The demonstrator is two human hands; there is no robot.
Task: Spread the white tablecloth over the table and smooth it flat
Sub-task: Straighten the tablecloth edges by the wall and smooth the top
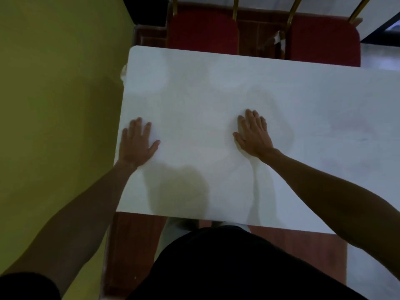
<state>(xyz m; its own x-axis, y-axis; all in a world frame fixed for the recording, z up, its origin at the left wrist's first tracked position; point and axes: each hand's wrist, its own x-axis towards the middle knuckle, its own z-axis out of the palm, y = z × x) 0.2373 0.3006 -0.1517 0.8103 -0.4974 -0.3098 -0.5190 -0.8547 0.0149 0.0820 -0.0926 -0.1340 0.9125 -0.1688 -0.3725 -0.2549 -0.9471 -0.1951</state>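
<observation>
The white tablecloth (205, 100) lies spread over the table, covering its top from the left end out past the right edge of the view. It looks mostly flat, with faint shallow ripples around the middle. My left hand (136, 144) rests palm down on the cloth near the table's left edge, fingers apart. My right hand (253, 133) presses palm down on the cloth near the middle, fingers spread, holding nothing. Both forearms reach in from the near side.
A yellow-green wall (60, 94) runs along the table's left end. Two red chairs (201, 29) (324, 40) with gold frames stand at the far side. Reddish-brown floor shows under the near edge, where my body stands.
</observation>
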